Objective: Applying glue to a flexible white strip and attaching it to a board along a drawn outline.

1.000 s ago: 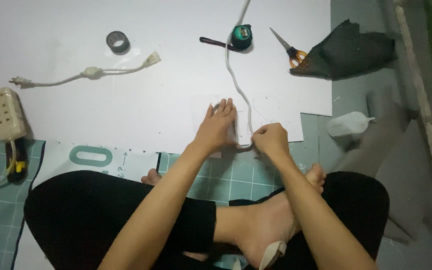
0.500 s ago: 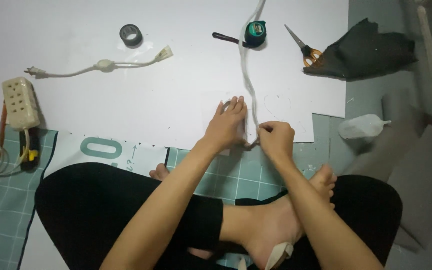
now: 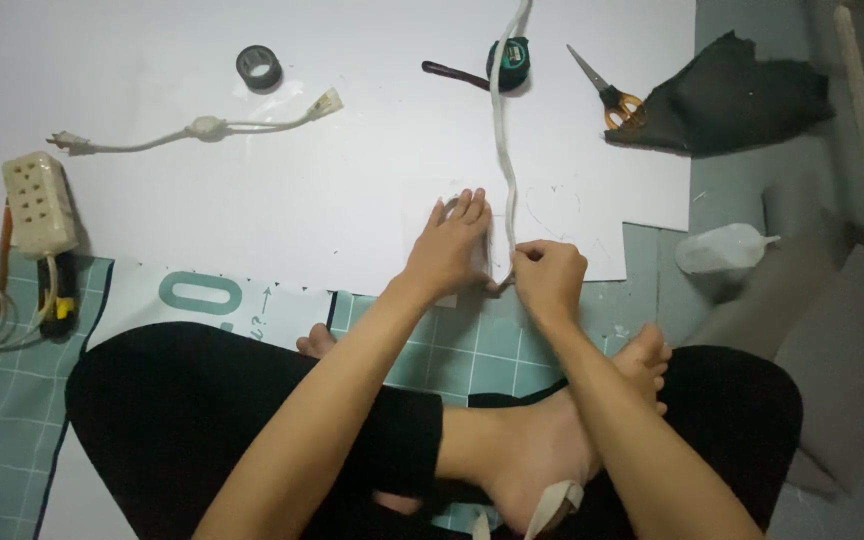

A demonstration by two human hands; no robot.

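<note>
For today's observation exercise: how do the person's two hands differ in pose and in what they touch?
The left hand lies flat, fingers spread, pressing the white board; the right hand is curled, pinching the white strap's near end. The left hand holds nothing, the right grips. Both sit at the board's near edge.

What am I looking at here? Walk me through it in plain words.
One picture, taken by a camera on a person's head, looking down at their crossed legs and bare hands. The left hand presses flat on a white board. The right hand pinches the near end of a white cord that runs away up the board. Also on the board: a roll of dark tape, a short plug lead, a tape measure and scissors. A power strip lies at the left, a plastic bottle at the right.
</note>
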